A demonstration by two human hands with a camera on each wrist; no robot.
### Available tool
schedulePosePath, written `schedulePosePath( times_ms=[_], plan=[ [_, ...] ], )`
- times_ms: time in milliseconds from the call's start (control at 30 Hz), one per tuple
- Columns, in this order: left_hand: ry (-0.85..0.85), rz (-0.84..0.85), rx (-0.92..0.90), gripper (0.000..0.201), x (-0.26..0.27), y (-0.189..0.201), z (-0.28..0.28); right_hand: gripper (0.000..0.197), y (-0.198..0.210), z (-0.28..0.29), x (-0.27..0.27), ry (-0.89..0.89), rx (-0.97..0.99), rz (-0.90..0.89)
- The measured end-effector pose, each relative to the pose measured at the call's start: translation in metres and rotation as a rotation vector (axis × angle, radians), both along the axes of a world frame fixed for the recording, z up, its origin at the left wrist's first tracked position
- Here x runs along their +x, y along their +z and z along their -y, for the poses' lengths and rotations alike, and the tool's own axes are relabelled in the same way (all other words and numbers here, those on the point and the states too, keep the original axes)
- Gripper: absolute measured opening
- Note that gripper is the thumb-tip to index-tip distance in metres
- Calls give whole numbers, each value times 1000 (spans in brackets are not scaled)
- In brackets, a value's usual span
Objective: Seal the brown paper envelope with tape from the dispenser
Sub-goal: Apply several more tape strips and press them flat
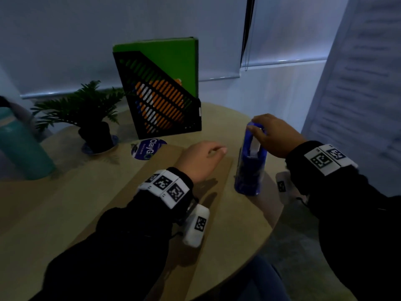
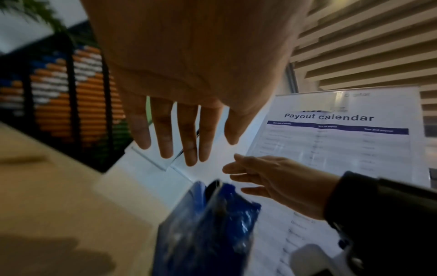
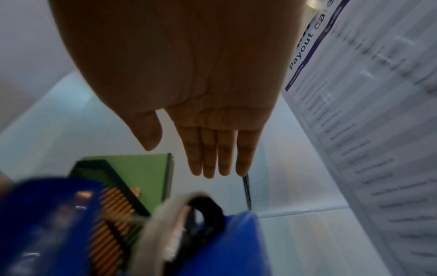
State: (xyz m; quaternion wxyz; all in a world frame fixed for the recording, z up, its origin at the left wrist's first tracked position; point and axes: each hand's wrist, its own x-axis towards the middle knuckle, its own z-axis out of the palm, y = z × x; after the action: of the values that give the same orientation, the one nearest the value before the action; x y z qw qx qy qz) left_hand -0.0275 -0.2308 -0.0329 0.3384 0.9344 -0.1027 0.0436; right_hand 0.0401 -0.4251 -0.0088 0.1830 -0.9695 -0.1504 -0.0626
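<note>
While right hand (image 1: 275,135) hovers spread over dispenser (image 1: 251,161) near table edge, left hand (image 1: 201,159) spread above envelope (image 1: 138,187).

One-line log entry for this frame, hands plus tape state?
left hand: open, over brown envelope | right hand: open, fingers at top of blue tape dispenser | tape: none on envelope yet

Envelope (image 1: 138,192) is lying on table (image 1: 65,203), tape dispenser (image 1: 249,166) standing just right of it. File holder (image 1: 160,94) is standing behind both, plant (image 1: 86,109) sitting left of holder.
</note>
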Motion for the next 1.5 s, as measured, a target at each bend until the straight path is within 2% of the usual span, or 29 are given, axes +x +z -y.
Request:
schedulePosePath(
  times_ms=[100, 233, 433, 567, 767, 867, 967, 1067, 1267, 1367, 1500],
  plan=[
    [-15, -29, -73, 36, 12, -8, 20, 49, -7, 13, 13, -39, 20, -26],
    [-4, -69, -195, 35, 29, -17, 41, 61, -16, 23, 31, -77, 43, -117],
    [8, -178, -266, 53, 43, -30, 57, 65, -21, 25, 41, -65, 57, -141],
    [-20, -201, -353, 47, 43, -33, 58, 69, -21, 24, 41, -76, 31, -170],
    [-35, -283, -438, 43, 44, -32, 57, 74, -25, 30, 48, -32, -29, -144],
    [-48, -325, -479, 34, 44, -30, 55, 77, -27, 35, 51, -6, -76, -96],
    [-64, -362, -532, 34, 45, -29, 52, 79, -32, 38, 51, 2, -118, -33],
    [-66, -403, -552, 35, 46, -29, 52, 74, -34, 41, 49, -21, -135, -5],
    [-63, -430, -593, 35, 42, -26, 52, 84, -34, 35, 51, -66, -140, -24],
    [-45, -451, -610, 33, 44, -28, 53, 76, -34, 31, 51, -87, -136, -13],
    [-2, -474, -596, 28, 46, -26, 55, 86, -34, 30, 51, -109, -159, -20]
  ],
)
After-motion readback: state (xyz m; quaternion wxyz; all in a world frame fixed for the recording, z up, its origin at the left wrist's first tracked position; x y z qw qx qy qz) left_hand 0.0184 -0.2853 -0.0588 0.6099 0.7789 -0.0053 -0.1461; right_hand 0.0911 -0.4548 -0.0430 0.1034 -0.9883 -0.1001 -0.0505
